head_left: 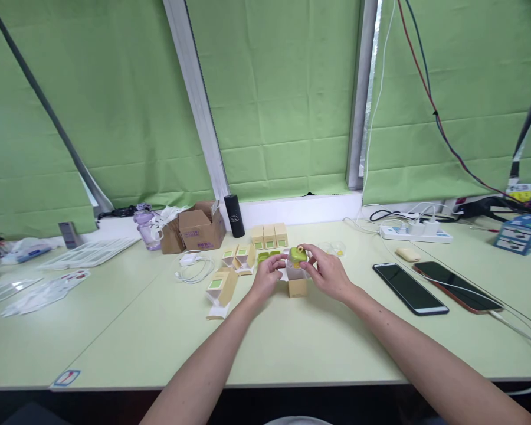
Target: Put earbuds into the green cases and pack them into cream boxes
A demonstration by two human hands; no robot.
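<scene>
Above and behind the small carton [298, 288], which serves as landmark, a wall is covered by green curtains [272, 88]. Beneath the carton, a pale table [269, 354] is spread. Well to the carton's left and behind it, an open cardboard box [199, 229] is seen, with a purple bottle [147, 230] standing beyond it. To the carton's right, a white-framed phone [409, 288] and a reddish-edged phone [455, 285] are laid face up.

From the carton's right, the clear container [297, 273] is pinched near its lid by the right hand [331, 273], thumb and fingers closed in on it. The left hand [266, 277] is held at the carton's left, fingers half curled, fingertips close to the container; whether it is gripped by them cannot be told.

Behind the carton, a row of three boxes [269, 237] is lined up; to its left, an opened box [221, 289] is laid on the table.

The container is held upright directly over the carton's open top, its long axis near vertical; how deep its lower end sits cannot be told. The green lid [298, 255] is pointed upward and is topped by a small ring [300, 249].
</scene>
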